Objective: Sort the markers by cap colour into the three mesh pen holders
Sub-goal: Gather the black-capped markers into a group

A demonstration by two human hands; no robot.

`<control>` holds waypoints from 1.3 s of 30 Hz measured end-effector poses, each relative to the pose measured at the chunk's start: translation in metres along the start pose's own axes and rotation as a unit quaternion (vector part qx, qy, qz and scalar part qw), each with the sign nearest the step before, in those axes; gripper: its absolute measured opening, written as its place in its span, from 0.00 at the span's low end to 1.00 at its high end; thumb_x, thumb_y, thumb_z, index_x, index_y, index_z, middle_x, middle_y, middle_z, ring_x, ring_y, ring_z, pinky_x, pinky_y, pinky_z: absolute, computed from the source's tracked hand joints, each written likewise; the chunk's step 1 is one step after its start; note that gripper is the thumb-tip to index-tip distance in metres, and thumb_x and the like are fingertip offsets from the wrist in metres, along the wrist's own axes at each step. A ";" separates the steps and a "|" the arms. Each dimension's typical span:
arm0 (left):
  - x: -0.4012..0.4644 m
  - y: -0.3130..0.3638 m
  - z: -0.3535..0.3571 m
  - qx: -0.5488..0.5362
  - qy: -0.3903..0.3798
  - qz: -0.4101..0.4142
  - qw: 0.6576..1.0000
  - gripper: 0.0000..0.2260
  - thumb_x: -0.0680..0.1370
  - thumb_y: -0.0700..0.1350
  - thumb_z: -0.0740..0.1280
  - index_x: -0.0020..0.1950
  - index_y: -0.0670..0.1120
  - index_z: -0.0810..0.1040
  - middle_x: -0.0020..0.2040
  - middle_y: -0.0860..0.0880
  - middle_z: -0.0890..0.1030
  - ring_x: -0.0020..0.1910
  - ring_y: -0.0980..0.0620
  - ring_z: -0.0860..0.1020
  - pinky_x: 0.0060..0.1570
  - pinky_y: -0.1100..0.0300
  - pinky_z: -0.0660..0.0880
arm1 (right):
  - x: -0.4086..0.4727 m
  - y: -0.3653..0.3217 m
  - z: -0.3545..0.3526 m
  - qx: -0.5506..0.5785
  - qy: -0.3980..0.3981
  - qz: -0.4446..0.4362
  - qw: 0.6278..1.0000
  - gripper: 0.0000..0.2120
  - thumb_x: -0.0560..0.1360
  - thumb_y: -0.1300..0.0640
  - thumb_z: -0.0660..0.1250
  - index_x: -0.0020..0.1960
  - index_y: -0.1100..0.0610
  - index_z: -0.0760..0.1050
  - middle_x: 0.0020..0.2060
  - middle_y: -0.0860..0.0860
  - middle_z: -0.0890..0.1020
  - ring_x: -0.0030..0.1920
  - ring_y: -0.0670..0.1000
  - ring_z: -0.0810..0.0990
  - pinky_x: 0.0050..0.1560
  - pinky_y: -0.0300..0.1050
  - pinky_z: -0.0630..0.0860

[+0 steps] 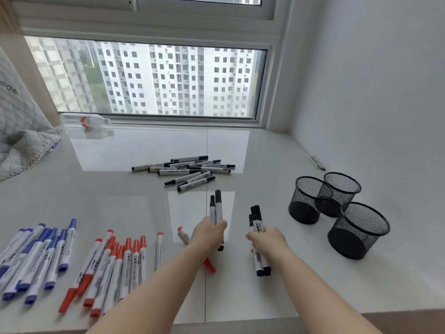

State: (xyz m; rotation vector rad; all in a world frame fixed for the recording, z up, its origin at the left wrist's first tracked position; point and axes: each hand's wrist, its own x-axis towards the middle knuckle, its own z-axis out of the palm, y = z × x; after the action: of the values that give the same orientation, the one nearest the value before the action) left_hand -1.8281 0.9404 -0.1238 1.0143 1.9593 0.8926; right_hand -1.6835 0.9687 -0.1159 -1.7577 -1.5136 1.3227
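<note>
White sill: three mesh pen holders (346,208) seemingly empty.

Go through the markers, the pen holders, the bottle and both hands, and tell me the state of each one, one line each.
Three black mesh pen holders: upright, empty.
Black-capped markers on the sill: lying in a loose pile.
Red-capped markers: lying side by side.
Blue-capped markers: lying side by side.
Left hand: grips two black-capped markers.
Right hand: grips a bunch of black-capped markers.
Clear plastic bottle: lying down.
</note>
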 end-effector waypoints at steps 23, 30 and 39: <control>-0.038 -0.039 0.008 0.338 0.080 0.063 0.936 0.25 0.73 0.58 0.57 0.64 0.45 0.69 0.64 0.47 0.64 0.64 0.46 0.61 0.62 0.54 0.60 | -0.027 0.023 0.049 -0.240 0.065 -0.218 0.944 0.26 0.77 0.53 0.61 0.73 0.55 0.60 0.62 0.55 0.71 0.59 0.56 0.72 0.54 0.43 0.68; -0.035 -0.053 0.011 0.279 0.070 0.114 0.951 0.28 0.76 0.60 0.54 0.74 0.58 0.52 0.75 0.54 0.55 0.74 0.52 0.51 0.73 0.52 0.45 | -0.018 0.029 0.048 -0.375 0.093 -0.133 0.913 0.30 0.77 0.42 0.51 0.76 0.50 0.48 0.75 0.52 0.55 0.71 0.55 0.55 0.70 0.50 0.54; -0.034 -0.047 0.015 0.284 0.034 0.055 0.957 0.23 0.80 0.54 0.46 0.75 0.58 0.50 0.77 0.57 0.47 0.75 0.54 0.43 0.73 0.51 0.39 | -0.015 0.025 0.047 -0.350 0.069 -0.081 0.931 0.27 0.79 0.44 0.47 0.76 0.48 0.44 0.76 0.51 0.46 0.75 0.55 0.45 0.73 0.53 0.43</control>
State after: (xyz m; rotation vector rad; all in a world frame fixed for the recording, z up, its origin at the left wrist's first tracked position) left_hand -1.8182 0.8933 -0.1601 1.4383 2.2972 0.4183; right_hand -1.7121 0.9372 -0.1516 -2.0041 -2.1572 0.5784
